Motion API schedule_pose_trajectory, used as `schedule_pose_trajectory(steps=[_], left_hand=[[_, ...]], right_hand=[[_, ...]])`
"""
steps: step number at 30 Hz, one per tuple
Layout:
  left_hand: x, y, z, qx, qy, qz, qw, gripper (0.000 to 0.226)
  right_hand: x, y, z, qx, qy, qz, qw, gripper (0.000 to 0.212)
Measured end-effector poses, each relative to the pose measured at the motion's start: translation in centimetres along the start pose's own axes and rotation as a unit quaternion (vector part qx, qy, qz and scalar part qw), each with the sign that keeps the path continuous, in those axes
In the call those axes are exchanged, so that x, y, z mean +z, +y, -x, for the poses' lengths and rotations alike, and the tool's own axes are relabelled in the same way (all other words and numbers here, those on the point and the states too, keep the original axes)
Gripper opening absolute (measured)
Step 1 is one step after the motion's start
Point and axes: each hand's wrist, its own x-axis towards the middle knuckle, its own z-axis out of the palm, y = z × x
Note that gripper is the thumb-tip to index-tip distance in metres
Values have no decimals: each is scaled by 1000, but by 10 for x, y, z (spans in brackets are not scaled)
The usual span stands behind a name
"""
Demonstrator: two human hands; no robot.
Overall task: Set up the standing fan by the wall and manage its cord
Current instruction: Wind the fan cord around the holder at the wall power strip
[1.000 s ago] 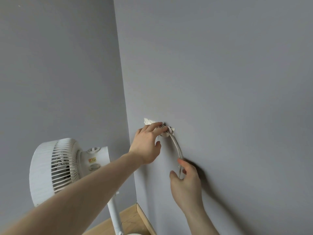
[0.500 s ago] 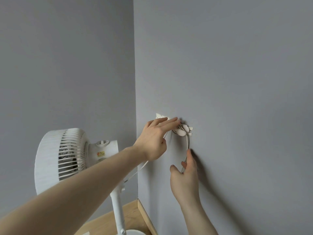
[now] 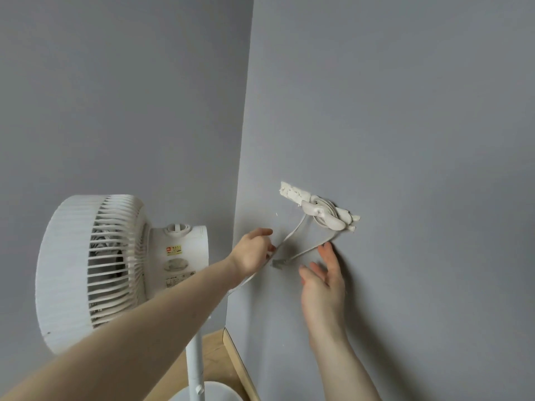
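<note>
Fan: the white standing fan stands in the room corner, its round slatted head turned toward the left wall, its motor housing with a small red-and-yellow label facing the right wall. Its pole runs down to a round base at the bottom edge of the view, on a wooden floor.

Hook: a white double-armed cord hook sits on the grey right wall, mounted over a strip of lumpy white putty or tape – near the wall's corner edge, above both hands.

Cord: the white cord is wound in several turns around the hook. Two strands leave it downward – one runs left into the left hand and on toward the fan, the other curves down past the right fingertips to a small grey end piece, blurred, hanging just off the wall between the hands.

Left hand: the left hand reaches across from the lower left, fingers curled, pinching the cord strand below the hook.

Right hand: the right hand is held up beside the wall, fingers straight and loosely spread, holding nothing; its fingertips lie just beside the lower cord strand, and whether they touch it cannot be told.

Skirting: a pale wooden baseboard lines the foot of the right wall.
</note>
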Motion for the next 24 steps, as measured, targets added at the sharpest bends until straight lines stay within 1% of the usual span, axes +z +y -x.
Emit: schedule_pose_trajectory(steps=[2,4,5,8,11,13,19,24], left_hand=[[3,-6,-5,-16,-25,6,1000,50],[6,-8,-8,-24,-48,-11,999,63],[7,-9,-11,-23,-56,-16,998,62],[10,-10,-16,-11,-65,-20,998,45],[11,-11,-21,6,-70,-13,997,40],[11,-10,-23,-3,-79,10,997,41],[12,4,-29,-16,-78,67,995,44],[16,31,-28,22,-24,110,993,43]], right_hand=[[4,2,-4,1,-4,1,1000,65],[7,2,-7,0,-11,1,1000,66],[8,3,-10,-1,-12,1,1000,66],[12,5,-15,-1,-15,-3,1000,65],[15,4,-18,-2,-30,-4,1000,64],[16,3,-20,-2,-35,-1,999,65],[16,1,-22,4,-44,5,999,66],[10,-5,-19,3,-40,6,999,65]])
